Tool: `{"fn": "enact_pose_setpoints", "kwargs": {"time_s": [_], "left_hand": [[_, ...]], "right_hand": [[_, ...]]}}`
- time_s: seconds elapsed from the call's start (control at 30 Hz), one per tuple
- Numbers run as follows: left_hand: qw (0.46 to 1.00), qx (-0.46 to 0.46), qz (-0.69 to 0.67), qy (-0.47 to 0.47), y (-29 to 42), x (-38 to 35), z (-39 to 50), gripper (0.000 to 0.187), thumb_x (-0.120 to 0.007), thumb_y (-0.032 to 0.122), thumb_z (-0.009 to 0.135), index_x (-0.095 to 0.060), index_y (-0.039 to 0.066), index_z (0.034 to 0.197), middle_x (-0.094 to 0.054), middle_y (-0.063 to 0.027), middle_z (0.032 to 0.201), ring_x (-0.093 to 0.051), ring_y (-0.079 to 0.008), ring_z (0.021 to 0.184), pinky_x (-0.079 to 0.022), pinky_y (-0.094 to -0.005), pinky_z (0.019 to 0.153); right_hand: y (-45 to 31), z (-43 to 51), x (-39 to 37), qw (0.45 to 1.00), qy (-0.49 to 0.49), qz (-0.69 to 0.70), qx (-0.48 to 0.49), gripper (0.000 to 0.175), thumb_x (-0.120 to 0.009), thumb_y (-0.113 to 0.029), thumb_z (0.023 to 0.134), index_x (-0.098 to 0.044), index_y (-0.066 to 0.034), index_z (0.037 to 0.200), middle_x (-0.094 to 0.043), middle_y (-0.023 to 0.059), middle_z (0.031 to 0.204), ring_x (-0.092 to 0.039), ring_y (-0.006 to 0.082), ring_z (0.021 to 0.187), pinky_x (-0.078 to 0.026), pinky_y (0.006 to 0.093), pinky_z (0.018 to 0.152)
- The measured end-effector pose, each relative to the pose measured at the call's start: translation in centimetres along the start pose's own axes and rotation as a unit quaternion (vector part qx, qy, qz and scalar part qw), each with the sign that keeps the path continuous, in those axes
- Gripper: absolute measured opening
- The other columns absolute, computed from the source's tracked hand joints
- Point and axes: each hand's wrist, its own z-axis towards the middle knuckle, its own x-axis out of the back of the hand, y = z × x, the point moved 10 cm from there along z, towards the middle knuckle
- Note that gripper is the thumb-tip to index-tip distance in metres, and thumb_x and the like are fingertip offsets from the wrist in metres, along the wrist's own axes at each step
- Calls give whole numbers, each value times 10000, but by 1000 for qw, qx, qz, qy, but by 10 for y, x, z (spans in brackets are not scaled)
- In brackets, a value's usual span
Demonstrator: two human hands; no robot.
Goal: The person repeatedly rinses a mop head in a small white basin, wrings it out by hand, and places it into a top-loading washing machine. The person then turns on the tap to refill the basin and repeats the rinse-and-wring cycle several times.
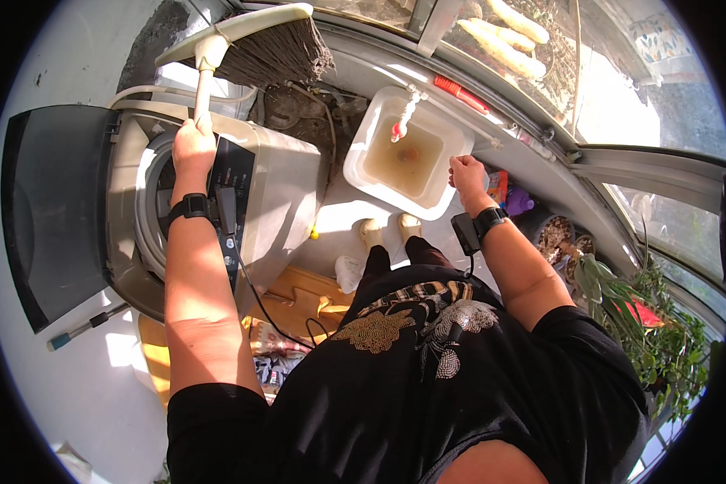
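My left hand [193,148] is closed around the pale handle of a broom [204,81]. The broom is raised with its head up and its dark, frayed bristles [272,51] pointing right. This hand is above an open top-loading washing machine [287,163], near its dark control panel [233,166]. My right hand [469,176] has its fingers curled beside the right rim of a white plastic basin [363,172]; nothing shows in it. Murky brownish water [399,160] stands in the basin, with a small round reddish-brown patch. A tap with a red end [398,130] hangs over it.
The washer's dark lid [60,212] stands open at left. A red-handled tool [460,95] lies on the window ledge. Past my right hand are a purple bottle [519,201], a plant pot [553,236] and leafy plants [671,345]. A wooden cabinet [305,293] is below the washer.
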Motion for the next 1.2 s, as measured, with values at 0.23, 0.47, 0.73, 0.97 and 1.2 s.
{"fn": "enact_pose_setpoints", "kwargs": {"time_s": [0.23,0.47,0.73,0.97,1.2], "left_hand": [[1000,7,-6,-3,0,1,-1,524,-421,451,932,-583,-47,915,-623,-291,908,-589,-457,917,-463,-492,810],[1000,15,-4,-4,1,3,-2,517,-431,449,927,-586,-45,922,-625,-291,912,-591,-456,917,-465,-490,811],[1000,9,-3,6,0,2,-1,518,-432,450,926,-587,-44,900,-624,-295,900,-591,-459,909,-465,-496,804],[1000,7,-1,7,1,3,-1,516,-436,454,924,-585,-39,892,-625,-293,892,-593,-463,897,-468,-501,792],[1000,11,2,8,3,5,-2,496,-444,440,923,-585,-34,888,-625,-290,886,-596,-461,891,-471,-501,785]], "right_hand": [[4,4,1,999,18,26,13,130,-624,-106,805,-603,20,781,-566,48,599,-519,122,440,-421,266,398],[7,4,3,999,16,37,-3,131,-632,-109,806,-602,17,791,-564,45,605,-518,119,445,-414,264,395],[3,3,9,1000,25,14,-3,130,-630,-117,815,-597,6,791,-562,42,609,-515,116,446,-421,261,397],[6,1,8,1000,20,19,-12,133,-629,-120,819,-595,7,796,-564,40,616,-517,114,453,-422,260,402],[11,3,9,1000,13,18,-7,139,-626,-123,815,-592,10,793,-564,42,617,-519,118,455,-419,262,404]]}}
